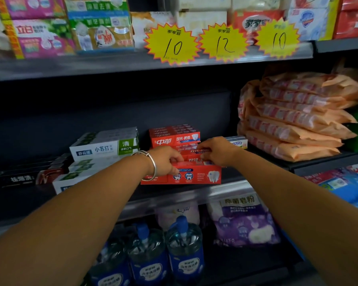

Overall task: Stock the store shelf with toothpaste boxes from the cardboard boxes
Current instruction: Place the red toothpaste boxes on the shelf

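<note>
Toothpaste boxes in red [181, 176] lie on the middle shelf [194, 193] directly under both hands, the nearest one turned long side out at the shelf's front. The left hand [165, 159], a bangle [151, 165] on its wrist, curls its fingers over that box's top edge at the left end; the right hand [216, 151] pinches the red boxes stacked just behind, at their right end. Beyond the knuckles a taller red stack [175, 137] stands at the back. Left of the left hand sit white and green boxes [103, 147]; right of the right hand, orange packets [293, 120] are piled. The risk, I judge, is the front box: it sits close to the lip, so an uneven push could tip it off or skew the loose layers behind.
</note>
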Tool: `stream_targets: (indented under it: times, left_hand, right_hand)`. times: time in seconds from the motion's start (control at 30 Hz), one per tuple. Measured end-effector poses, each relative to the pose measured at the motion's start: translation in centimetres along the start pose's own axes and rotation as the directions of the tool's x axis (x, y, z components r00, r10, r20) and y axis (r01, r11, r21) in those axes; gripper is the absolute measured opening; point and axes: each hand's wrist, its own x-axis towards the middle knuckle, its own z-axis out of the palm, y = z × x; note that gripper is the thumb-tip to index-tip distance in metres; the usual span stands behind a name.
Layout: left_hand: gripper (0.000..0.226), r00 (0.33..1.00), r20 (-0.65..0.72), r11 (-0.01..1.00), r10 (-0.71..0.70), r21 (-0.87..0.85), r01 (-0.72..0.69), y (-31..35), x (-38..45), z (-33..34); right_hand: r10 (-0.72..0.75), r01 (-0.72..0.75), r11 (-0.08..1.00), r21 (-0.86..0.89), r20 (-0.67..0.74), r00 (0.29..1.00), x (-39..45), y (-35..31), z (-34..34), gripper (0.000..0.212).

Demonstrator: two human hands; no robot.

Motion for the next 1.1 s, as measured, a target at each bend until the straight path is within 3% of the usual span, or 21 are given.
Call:
stream_targets:
  times: [0.27, 0.73, 0.9, 1.1]
  left_hand:
    - [0.037, 0.999, 0.030, 0.999, -0.034, -0.019, 0.034, -2.1, 1.9, 0.7]
    - [0.037, 0.996, 0.067, 0.998, -0.059, -0.028, 0.061, -2.8, 3.7, 1.6]
    - [0.037, 0.995, 0.078, 0.998, -0.057, -0.030, 0.060, -2.8, 3.9, 1.4]
    - [0.037, 0.996, 0.073, 0.998, -0.054, -0.034, 0.057, -2.8, 4.0, 1.1]
  right_hand:
    - [0.027, -0.035, 0.986, -0.165, -0.050, 0.998, 3.0, 1.5, 1.6, 0.040]
    - [-0.033, 0.031, 0.990, -0.139, -0.015, 0.999, 5.5, 3.0, 3.2, 0.039]
    - [0.012, -0.013, 0.999, -0.031, -0.019, 1.000, 5.8, 2.9, 2.8, 0.035]
    - [0.037, -0.041, 0.993, -0.109, -0.038, 0.999, 5.8, 3.9, 1.9, 0.031]
